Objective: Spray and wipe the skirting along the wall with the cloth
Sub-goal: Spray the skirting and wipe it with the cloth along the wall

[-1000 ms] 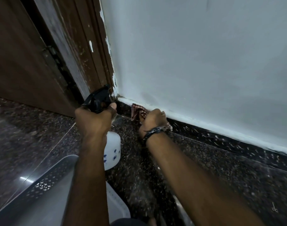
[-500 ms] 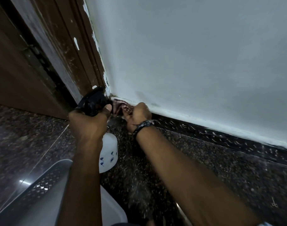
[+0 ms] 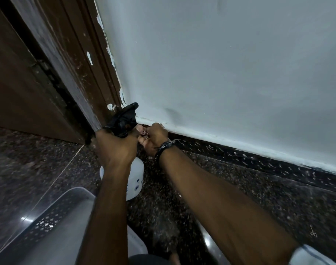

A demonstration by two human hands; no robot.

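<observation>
Closest to the person, a grey perforated basket [image 3: 54, 222] sits on the speckled floor [image 3: 25, 169] just beside the left forearm, and a careless elbow could knock it. Its far side is cut off by the bottom edge. A little farther out, the left hand [image 3: 116, 150] is wrapped tight around the neck of the spray bottle [image 3: 133, 180], fingers curled shut about it, though whether one rests on the trigger I cannot tell, since the back of the hand covers them. The white body hangs below the wrist; the black spray head [image 3: 125, 117] points toward the corner. Just beside it the right hand [image 3: 153, 138], with a dark band on the wrist, is balled up against the skirting [image 3: 259, 161], fingers pressed together around the cloth [image 3: 143, 131], of which only a scrap shows between the two hands. The risk, as I see it, is that the nozzle is so near the knuckles that a squeeze would wet the hand or the pale wall [image 3: 220, 64] rather than the dark strip. The bottle could also bump the door frame [image 3: 81, 64], which already shows chipped paint. The corner where skirting meets frame is hidden behind both hands, so how clean it is cannot be judged, and motion blur softens the floor.
</observation>
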